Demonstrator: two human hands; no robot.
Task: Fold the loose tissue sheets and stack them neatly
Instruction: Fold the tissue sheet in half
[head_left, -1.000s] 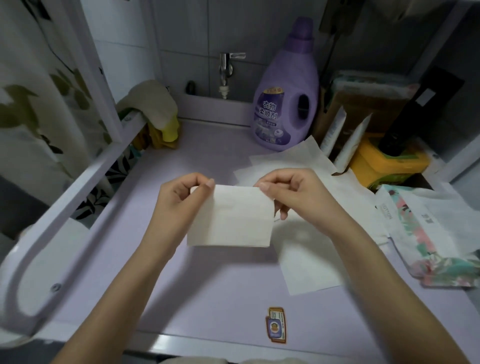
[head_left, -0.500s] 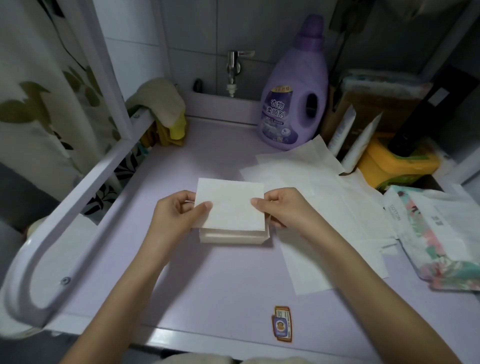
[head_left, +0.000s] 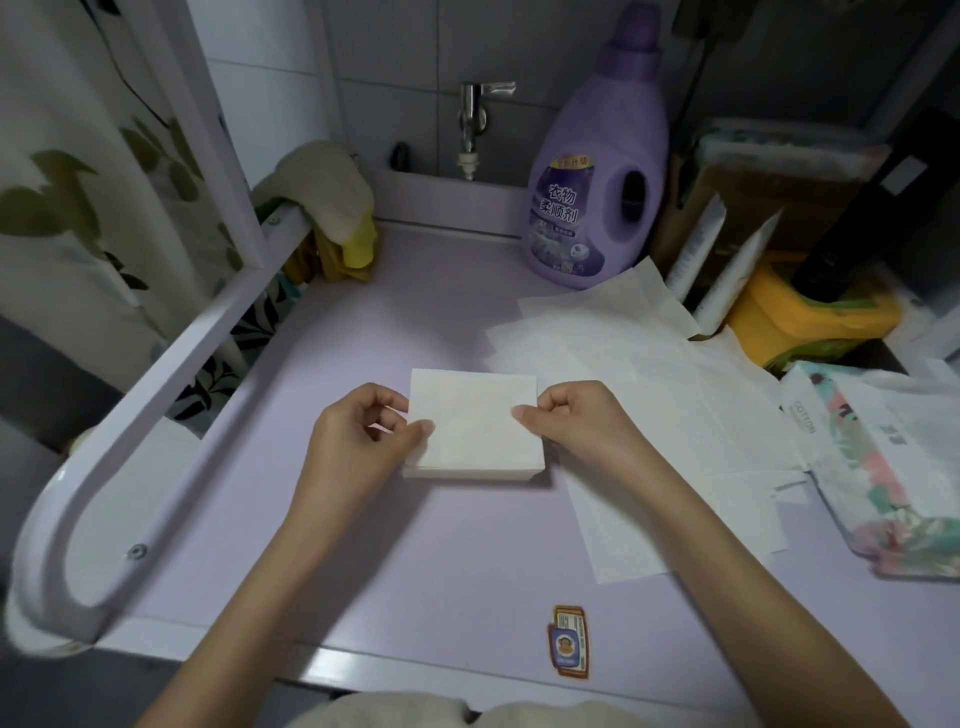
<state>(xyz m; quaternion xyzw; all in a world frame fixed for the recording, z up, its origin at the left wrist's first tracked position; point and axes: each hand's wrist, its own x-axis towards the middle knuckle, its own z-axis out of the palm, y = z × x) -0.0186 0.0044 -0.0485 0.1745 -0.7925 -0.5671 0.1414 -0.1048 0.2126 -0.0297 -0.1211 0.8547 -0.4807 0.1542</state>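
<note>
Both hands have hold of the folded tissue by its short edges. The left hand has its thumb laid on top of the near left corner and its fingers curled in at that edge, and the right hand does the same on the other side. It is a light pinch from each, with little gap between thumb and fingers. The tissue lies flat and square on top of a small stack of folded ones, whose layered edges show just below the thumbs. The stack sits on the lilac worktop.

Just past the right hand, loose tissue sheets lie spread flat and overlapping, one running under that wrist. Further out on that side is a flowered tissue pack, with a yellow tub beyond it. Straight ahead of the grip stand a purple softener bottle and a metal tap. Off beyond the left hand a beige cloth is draped over a white rail. Back towards the person, a small sticker is stuck near the worktop's edge
</note>
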